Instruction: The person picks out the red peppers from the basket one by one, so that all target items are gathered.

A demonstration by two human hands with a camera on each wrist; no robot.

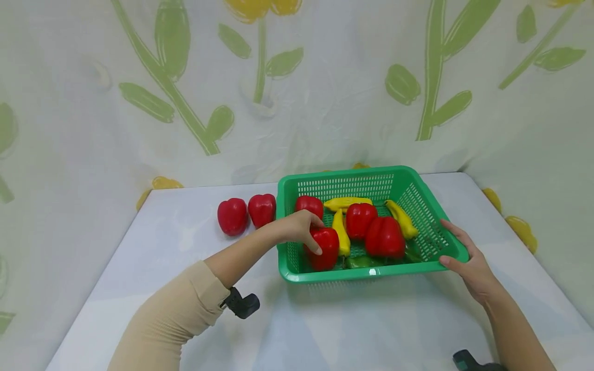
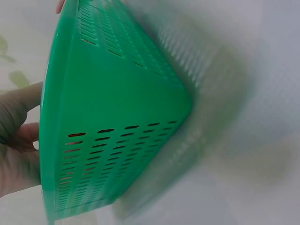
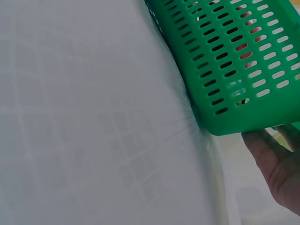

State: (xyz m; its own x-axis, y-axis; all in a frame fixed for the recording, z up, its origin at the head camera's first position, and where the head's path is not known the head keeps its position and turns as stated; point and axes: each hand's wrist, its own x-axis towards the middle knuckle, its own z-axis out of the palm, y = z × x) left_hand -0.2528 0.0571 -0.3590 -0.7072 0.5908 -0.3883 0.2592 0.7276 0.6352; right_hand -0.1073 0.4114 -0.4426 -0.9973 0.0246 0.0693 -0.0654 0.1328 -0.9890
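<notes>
A green plastic basket (image 1: pixel 325 278) with slotted walls stands on the table, holding several red bell peppers (image 1: pixel 385 238), yellow peppers (image 1: pixel 401 220) and green peppers (image 1: pixel 364 262). Reaching over its left side, my left hand (image 1: pixel 300 226) grips a red bell pepper (image 1: pixel 327 248) in the front left corner, thumb at the near side. The left wrist view has the basket wall (image 2: pixel 117 93) in front, and that hand (image 2: pixel 18 150) partly hidden behind the rim. At the right end, my right hand (image 1: pixel 474 265) holds the basket rim; its fingers (image 3: pixel 265 150) show below the wall in the right wrist view.
Two red bell peppers, one at the left (image 1: pixel 233 217) and one nearer the basket (image 1: pixel 262 209), lie on the white table (image 1: pixel 176 257). Behind the table hangs a pale curtain (image 1: pixel 334 103) with a flower print.
</notes>
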